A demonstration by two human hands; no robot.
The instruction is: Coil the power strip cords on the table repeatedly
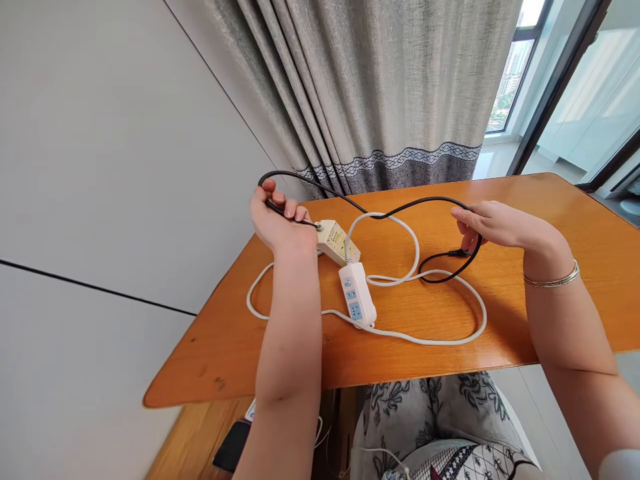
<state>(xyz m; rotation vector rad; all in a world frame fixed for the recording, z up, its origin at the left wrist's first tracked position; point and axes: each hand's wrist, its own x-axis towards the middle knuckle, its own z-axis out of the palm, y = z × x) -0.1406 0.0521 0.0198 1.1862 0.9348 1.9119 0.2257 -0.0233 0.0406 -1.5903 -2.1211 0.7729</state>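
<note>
Wooden table (215, 353): left hand (277, 217) loosely curled round black cord (434, 199), right hand (483, 225) pinching it; beige power strip (339, 241) beside left wrist, white strip (358, 293) between forearms.

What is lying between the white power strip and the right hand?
In the head view, a loop of white cable and part of the black cable lie between the white power strip and the right hand.
</note>
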